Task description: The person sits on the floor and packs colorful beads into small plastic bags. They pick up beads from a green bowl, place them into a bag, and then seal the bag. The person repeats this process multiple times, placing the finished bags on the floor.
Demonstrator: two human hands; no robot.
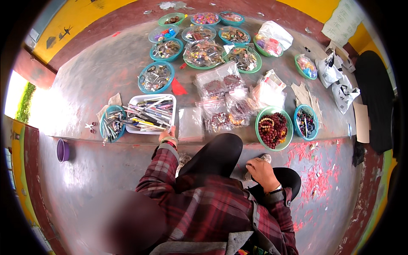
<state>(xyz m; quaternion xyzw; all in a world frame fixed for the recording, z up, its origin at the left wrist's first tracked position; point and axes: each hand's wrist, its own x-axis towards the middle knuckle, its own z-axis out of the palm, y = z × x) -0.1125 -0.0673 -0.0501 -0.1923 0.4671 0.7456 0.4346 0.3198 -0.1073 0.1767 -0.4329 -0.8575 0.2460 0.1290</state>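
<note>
My left hand (168,136) is at the front right corner of a white tray (174,111), its fingers closed on the rim. Many pens (151,114) lie heaped in that tray. Just right of this hand are flat clear plastic bags (191,123). My right hand (262,173) hangs over my right knee with loosely bent fingers, and nothing shows in it. Beyond it, a light green bowl (290,135) holds dark red bead bracelets (274,131). Clear bags of dark red beads (219,85) lie in the middle of the raised grey surface.
A blue basin of pens (112,124) and scissors (91,126) are on the left. Several basins of bagged goods (204,53) stand farther back. A blue bowl (306,122) and white bags (329,70) are on the right. Below are a purple bucket (63,151) and red scraps (312,170).
</note>
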